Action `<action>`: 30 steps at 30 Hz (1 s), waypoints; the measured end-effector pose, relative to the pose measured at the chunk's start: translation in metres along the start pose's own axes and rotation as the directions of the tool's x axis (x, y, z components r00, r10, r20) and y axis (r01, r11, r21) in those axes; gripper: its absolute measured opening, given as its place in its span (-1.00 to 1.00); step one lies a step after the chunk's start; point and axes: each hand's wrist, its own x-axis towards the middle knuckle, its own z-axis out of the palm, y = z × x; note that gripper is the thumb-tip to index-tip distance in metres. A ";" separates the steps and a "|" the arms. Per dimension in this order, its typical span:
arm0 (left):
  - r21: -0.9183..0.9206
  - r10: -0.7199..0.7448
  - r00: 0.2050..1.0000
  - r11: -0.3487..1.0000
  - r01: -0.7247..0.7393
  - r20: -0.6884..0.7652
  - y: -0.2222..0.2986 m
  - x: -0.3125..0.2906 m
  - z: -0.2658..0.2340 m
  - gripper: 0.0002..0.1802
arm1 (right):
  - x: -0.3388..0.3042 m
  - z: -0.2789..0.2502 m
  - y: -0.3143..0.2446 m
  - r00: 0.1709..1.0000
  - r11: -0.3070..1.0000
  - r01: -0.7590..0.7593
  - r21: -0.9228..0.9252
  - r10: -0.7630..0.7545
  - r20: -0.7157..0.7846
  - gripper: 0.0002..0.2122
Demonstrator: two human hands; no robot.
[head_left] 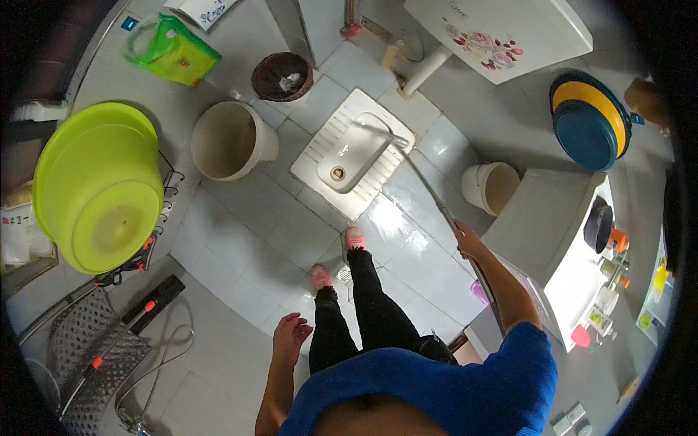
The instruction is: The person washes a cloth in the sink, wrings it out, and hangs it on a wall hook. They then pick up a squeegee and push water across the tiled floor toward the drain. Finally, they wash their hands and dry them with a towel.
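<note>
My right hand [467, 240] is wrapped round a long grey pole [427, 183], which slants from beside my right forearm to the squat toilet. The pole's far end rests over the right rim of the white squat toilet [305, 168], and a thin, blurred pale part reaches from it over the basin. What kind of tool this is, I cannot make out. Low at my left side hangs my left hand [292, 330], empty, its fingers slightly bent and apart.
A white bucket [491, 187] and a washing machine [534, 225] stand at right. Left of the toilet are a cream bucket [267, 142] and brown waste basket [262, 78]. A lime-green tub [94, 145] hangs at left. The cistern [542, 36] is above; tiles [251, 243] look wet.
</note>
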 end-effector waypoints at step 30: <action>-0.164 0.080 0.996 0.984 -0.074 0.030 0.002 -0.046 -0.272 -0.76 | -0.105 0.257 0.038 0.864 0.224 -0.478 0.849 -0.052 0.500 -0.67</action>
